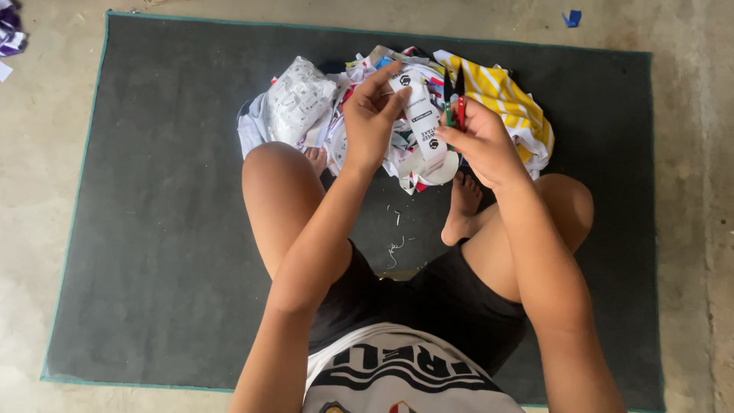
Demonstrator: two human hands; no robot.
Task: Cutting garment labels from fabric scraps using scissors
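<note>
I sit cross-legged on a dark grey mat [168, 191]. My left hand [370, 115] pinches the top of a white printed fabric strip [423, 115] that hangs down in front of me. My right hand [482, 141] grips a small pair of scissors [455, 95] with red and green handles, blades pointing up, right beside the strip. Behind both hands lies a heap of printed fabric pieces [306, 103], with a yellow-and-white striped piece [508, 99] at its right side.
Small thread and fabric trimmings [395, 245] lie on the mat between my legs. My bare foot [462, 206] rests just below the heap. Bare concrete floor [46, 115] surrounds the mat, with a blue scrap [572, 17] at the top right and purple scraps [9, 34] at the top left.
</note>
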